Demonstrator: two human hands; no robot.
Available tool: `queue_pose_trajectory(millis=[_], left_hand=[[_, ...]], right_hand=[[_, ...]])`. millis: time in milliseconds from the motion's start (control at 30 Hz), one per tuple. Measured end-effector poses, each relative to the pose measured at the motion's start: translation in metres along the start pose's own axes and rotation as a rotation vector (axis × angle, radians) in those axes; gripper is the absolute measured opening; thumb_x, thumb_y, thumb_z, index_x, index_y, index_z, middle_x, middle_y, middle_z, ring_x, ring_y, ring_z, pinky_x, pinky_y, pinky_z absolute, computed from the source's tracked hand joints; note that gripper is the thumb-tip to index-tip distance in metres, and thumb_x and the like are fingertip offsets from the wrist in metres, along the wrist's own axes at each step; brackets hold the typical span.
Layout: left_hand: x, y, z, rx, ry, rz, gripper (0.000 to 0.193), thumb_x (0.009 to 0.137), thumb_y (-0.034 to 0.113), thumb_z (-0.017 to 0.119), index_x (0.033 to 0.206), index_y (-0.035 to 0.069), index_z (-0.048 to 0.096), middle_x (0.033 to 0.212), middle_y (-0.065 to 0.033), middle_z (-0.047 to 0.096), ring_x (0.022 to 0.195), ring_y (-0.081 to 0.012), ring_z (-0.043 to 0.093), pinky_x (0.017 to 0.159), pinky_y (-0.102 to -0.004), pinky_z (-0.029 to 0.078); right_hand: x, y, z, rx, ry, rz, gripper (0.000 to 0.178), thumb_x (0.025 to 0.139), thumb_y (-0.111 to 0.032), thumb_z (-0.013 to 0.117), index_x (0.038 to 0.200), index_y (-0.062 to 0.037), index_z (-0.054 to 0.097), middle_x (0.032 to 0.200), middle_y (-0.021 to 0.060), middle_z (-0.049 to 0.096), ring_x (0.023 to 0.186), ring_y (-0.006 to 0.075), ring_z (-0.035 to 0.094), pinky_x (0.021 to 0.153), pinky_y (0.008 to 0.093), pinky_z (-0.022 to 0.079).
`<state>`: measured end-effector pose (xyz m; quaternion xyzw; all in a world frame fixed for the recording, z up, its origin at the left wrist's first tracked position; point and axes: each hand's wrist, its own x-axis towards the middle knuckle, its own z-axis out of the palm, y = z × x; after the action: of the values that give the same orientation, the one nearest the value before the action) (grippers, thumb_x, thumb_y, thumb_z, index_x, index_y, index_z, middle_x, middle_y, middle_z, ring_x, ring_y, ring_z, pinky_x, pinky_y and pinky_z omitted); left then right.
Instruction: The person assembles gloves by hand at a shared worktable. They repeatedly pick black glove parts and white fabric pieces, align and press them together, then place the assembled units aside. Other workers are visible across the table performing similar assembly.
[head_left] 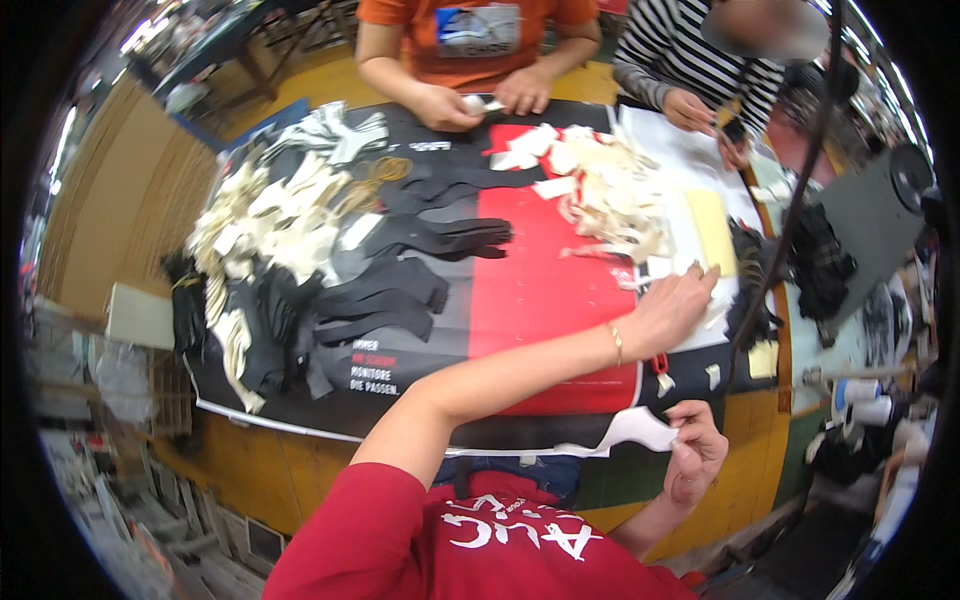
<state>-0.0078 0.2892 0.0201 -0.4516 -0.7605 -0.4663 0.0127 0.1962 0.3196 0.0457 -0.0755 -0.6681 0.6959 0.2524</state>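
My right hand (pixel 697 455) pinches one end of a curved white fabric piece (pixel 640 429), beyond the table's near edge. My left arm crosses over the table. My left hand (pixel 679 306), a thin bracelet on its wrist, is over the white paper (pixel 672 190) at the right side, its fingers bent with the tips a little apart and nothing visible in them. Just beyond its fingertips lies a pale yellow sheet (pixel 711 232). Farther off, next to that sheet, a heap of cream fabric pieces (pixel 610 185) is spread out.
Cream strips (pixel 290 215), striped strips (pixel 335 133) and black strips (pixel 385 298) are piled on the table's left, with tan bands (pixel 388 169) among them. Two people work opposite; one's hands (pixel 480 103) hold a small white piece. A dark cable (pixel 815 150) hangs at the right.
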Motion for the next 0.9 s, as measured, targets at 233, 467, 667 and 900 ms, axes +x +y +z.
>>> queue_pose_trajectory(millis=[233, 467, 667, 900], left_hand=[[-0.117, 0.036, -0.130, -0.725, -0.043, -0.602, 0.044, 0.098, 0.017, 0.064, 0.135, -0.003, 0.053, 0.109, -0.0149, 0.069, 0.102, -0.0182, 0.067, 0.088, -0.0307, 0.054], [-0.170, 0.014, -0.162, -1.089, 0.227, -0.659, 0.037, 0.102, 0.009, 0.058, 0.137, -0.003, 0.053, 0.111, -0.0107, 0.069, 0.099, -0.0098, 0.064, 0.089, -0.0257, 0.054], [-0.177, 0.001, -0.186, -0.868, 0.248, -0.646, 0.025, 0.101, 0.008, 0.058, 0.122, -0.003, 0.064, 0.106, -0.0097, 0.072, 0.093, -0.0119, 0.069, 0.084, -0.0264, 0.057], [-0.166, -0.061, -0.230, 0.402, 0.488, -0.229, 0.018, 0.085, 0.015, 0.073, 0.099, 0.005, 0.069, 0.098, -0.0113, 0.071, 0.092, -0.0301, 0.068, 0.083, -0.0394, 0.054]], right_hand=[[0.032, 0.014, 0.066, -0.659, 0.136, -0.258, 0.010, 0.075, 0.000, 0.068, 0.084, 0.0000, 0.069, 0.110, 0.0141, 0.064, 0.100, 0.0291, 0.060, 0.084, 0.0372, 0.050], [0.051, 0.020, 0.137, -0.625, -0.373, -0.350, 0.020, 0.074, -0.012, 0.080, 0.091, -0.0033, 0.072, 0.128, 0.0172, 0.059, 0.120, 0.0360, 0.056, 0.101, 0.0455, 0.043], [0.056, 0.027, 0.152, 0.122, -0.310, 0.385, 0.036, 0.086, -0.015, 0.079, 0.114, 0.0032, 0.066, 0.121, 0.0171, 0.061, 0.107, 0.0217, 0.063, 0.087, 0.0334, 0.053], [0.068, 0.044, 0.146, -0.139, -0.317, 0.394, 0.021, 0.095, -0.015, 0.070, 0.103, 0.0046, 0.069, 0.077, 0.0062, 0.069, 0.062, 0.0070, 0.060, 0.057, 0.0226, 0.048]])
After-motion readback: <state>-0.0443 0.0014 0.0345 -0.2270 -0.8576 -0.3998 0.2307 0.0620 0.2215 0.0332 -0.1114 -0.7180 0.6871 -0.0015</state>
